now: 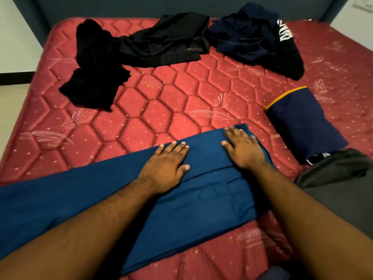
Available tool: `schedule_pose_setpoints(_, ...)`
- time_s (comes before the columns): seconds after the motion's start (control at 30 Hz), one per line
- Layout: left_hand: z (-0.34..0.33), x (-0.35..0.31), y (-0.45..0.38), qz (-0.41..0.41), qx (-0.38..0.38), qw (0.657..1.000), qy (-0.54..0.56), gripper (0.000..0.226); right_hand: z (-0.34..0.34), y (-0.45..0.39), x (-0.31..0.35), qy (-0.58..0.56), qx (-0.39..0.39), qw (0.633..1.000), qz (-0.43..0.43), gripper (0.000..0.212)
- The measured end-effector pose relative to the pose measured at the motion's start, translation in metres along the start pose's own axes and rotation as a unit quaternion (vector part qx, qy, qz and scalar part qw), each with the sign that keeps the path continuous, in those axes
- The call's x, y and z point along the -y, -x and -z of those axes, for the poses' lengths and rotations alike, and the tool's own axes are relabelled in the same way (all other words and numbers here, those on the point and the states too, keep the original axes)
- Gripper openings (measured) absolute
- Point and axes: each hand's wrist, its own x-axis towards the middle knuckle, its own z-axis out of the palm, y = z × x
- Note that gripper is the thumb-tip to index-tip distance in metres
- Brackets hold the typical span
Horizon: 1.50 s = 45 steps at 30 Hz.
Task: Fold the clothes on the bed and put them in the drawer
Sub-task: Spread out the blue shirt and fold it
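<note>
Long blue cloth trousers (181,199) lie across the red quilted bed (161,110), long axis left–right. Left hand (165,166) and right hand (244,150) press flat, fingers straight, near the right end.

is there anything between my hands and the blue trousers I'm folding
No. Both the left hand and right hand lie flat directly on the blue trousers. The drawer is not in view.

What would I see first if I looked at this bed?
First, two flat hands, the left hand and right hand, pressing on blue trousers at the near edge of the red mattress. Behind them, dark unfolded clothes lie along the far side.
</note>
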Motion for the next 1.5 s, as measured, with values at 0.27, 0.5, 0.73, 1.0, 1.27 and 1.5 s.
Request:
schedule_pose_setpoints(0.27, -0.002, 0.007, 0.01, 0.037, 0.015, 0.998, -0.058, 0.096, -0.015, 0.02, 0.054, -0.04, 0.036, 0.997, 0.053, 0.064)
schedule_pose_setpoints(0.5, 0.028, 0.085, 0.075, 0.016, 0.076, 0.989, -0.128, 0.1, 0.011, 0.018, 0.096, -0.015, 0.009, 0.999, 0.051, 0.062)
schedule_pose_setpoints(0.73, 0.054, 0.178, 0.159, 0.048, 0.124, 0.986, -0.105, 0.09, -0.006, 0.036, 0.09, 0.046, 0.1, 0.993, 0.035, 0.084)
schedule_pose_setpoints(1.0, 0.05, 0.18, 0.214, 0.099, 0.08, 0.99, -0.066, 0.079, -0.026, 0.105, 0.227, 0.055, 0.128, 0.945, 0.294, 0.103)
schedule_pose_setpoints(1.27, 0.074, 0.182, 0.286, 0.258, -0.088, 0.962, 0.008, 0.068, 0.014, 0.138, 0.22, -0.056, 0.016, 0.986, 0.157, 0.098)
schedule_pose_setpoints(1.5, 0.031, 0.135, 0.328, 0.203, -0.107, 0.965, 0.123, 0.082, 0.003, 0.222, 0.323, -0.186, 0.27, 0.918, 0.226, 0.067)
